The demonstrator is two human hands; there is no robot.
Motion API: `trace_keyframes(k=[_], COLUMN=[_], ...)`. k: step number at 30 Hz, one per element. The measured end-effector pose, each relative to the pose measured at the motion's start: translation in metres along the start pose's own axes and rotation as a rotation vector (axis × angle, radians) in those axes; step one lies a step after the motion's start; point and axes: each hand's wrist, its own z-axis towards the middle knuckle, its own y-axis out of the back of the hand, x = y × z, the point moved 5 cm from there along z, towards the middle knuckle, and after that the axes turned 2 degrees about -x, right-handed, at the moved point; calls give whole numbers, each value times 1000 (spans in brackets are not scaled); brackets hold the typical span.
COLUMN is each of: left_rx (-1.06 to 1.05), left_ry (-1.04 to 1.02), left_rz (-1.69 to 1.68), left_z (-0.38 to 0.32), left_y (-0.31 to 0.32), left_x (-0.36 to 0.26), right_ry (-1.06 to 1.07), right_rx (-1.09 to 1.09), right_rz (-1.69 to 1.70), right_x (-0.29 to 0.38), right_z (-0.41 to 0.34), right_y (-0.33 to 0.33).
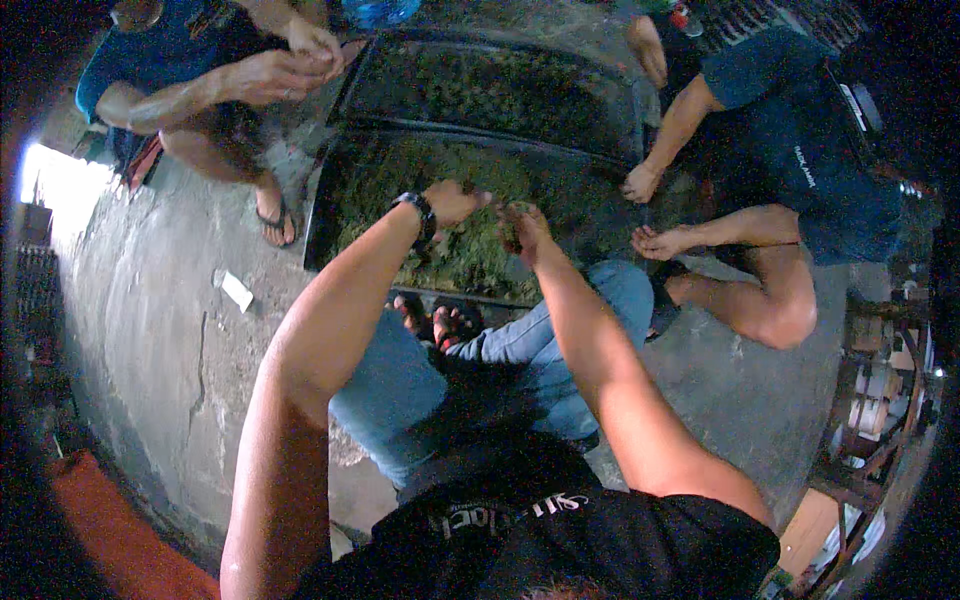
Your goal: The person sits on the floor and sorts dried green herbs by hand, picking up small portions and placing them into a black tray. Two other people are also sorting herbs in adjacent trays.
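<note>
Two dark-framed trays lie on the floor before me, covered with loose green-brown plant matter. Over the nearer tray (319,225), my left hand (452,204) has its fingers drawn towards the right one; a dark wristwatch (417,214) is on that wrist. Close beside it, my right hand (529,229) is curled around a small dark clump, blurred, which I cannot name. The leafy plant matter (472,259) lies beneath both hands. Beyond a dividing bar, the farther tray (480,37) holds more of the same, darker and in shadow.
A person at upper left holds both hands (300,71) together beside the trays. At right, another person's hands (660,241) are at the tray edge. A white paper-like piece (237,291) lies on the concrete floor. A cluttered rack (874,405) stands at far right.
</note>
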Motion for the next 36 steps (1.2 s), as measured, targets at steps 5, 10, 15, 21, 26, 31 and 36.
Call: trace_keyframes(k=[5, 10, 15, 21, 26, 31, 36], left_rx=[101, 6, -115, -38, -27, 83, -13], left_ry=[18, -123, -486, -194, -137, -274, -187], left_rz=[-654, -577, -436, -1059, -1037, -973, -1055], left_z=[17, 30, 33, 32, 18, 18, 9], left_y=[-24, -16, 10, 15, 11, 15, 21], left_x=[0, -25, -44, -30, -30, -18, -33], right_ry=[494, 464, 666, 36, -159, -326, -13], right_rx=[-6, 46, -123, -539, -580, -545, -347], right_rz=[-816, -1201, -544, 201, -362, -158, 127], right_x=[66, 94, 107, -22, -153, -178, -202], right_z=[-48, -105, -73, -27, -7, -17, -3], right_y=[-62, -113, -68, 19, 84, 88, 97])
